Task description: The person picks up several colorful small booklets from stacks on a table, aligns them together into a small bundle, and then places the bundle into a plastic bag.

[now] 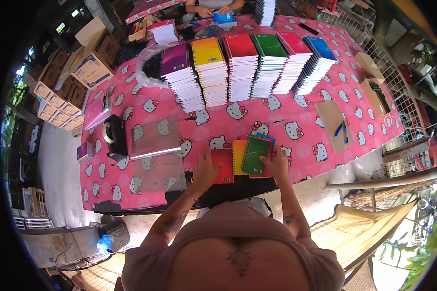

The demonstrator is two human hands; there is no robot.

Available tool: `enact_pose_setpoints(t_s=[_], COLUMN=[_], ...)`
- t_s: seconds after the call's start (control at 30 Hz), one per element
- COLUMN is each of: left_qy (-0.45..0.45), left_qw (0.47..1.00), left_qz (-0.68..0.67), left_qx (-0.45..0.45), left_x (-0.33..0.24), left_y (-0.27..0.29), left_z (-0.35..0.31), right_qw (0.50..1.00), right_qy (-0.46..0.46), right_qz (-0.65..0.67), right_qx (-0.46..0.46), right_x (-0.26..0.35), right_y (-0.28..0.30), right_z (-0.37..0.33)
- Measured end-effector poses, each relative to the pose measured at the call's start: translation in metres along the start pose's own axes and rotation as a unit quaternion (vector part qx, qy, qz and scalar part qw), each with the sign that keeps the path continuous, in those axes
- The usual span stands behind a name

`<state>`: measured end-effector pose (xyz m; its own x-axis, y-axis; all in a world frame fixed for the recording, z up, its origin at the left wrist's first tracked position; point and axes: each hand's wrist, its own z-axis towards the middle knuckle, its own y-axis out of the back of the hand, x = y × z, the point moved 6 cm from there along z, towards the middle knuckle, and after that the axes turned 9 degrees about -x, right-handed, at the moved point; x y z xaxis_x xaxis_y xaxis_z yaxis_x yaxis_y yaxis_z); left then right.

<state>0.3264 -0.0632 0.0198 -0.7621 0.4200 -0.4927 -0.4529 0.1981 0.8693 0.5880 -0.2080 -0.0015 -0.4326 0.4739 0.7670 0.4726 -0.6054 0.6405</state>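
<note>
Small spiral notebooks lie overlapped at the near edge of the table. My left hand [206, 169] grips the left edge of a red notebook [223, 167], thumb on its cover. A yellow notebook [238, 157] lies between the red one and a green notebook [257, 153], which is on top. My right hand [277, 167] holds the green notebook's right side, thumb over its cover. Part of a blue notebook [263, 137] shows behind the green one, and a reddish edge shows under it. My fingers beneath the notebooks are hidden.
Tall notebook stacks [238, 72] in several colours stand across the table's middle. Clear plastic sleeves [158, 169] and a black tape dispenser [114, 138] lie left. Right are a brown board [332, 126] and blue pens [342, 128]. Another person's hands [213, 10] work at the far side.
</note>
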Motion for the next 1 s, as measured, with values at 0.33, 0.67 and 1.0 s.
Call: enact_pose_setpoints(t_s=[0.33,0.67,1.0], left_qy=[0.011,0.065,0.220], left_qw=[0.932,0.880,0.794], left_qz=[-0.351,-0.469,-0.551], left_qx=[-0.093,0.038,0.136], left_x=[-0.004,-0.026,-0.007], left_y=[0.046,-0.013,-0.050], left_z=[0.037,0.038,0.021], right_qw=[0.970,0.900,0.739], right_qy=[-0.122,-0.181,-0.217], right_qz=[0.211,0.386,0.619], right_qx=[-0.001,0.091,0.150], right_x=[-0.046,-0.033,-0.020], right_y=[-0.001,0.011,0.026], right_z=[-0.010,-0.015,-0.014])
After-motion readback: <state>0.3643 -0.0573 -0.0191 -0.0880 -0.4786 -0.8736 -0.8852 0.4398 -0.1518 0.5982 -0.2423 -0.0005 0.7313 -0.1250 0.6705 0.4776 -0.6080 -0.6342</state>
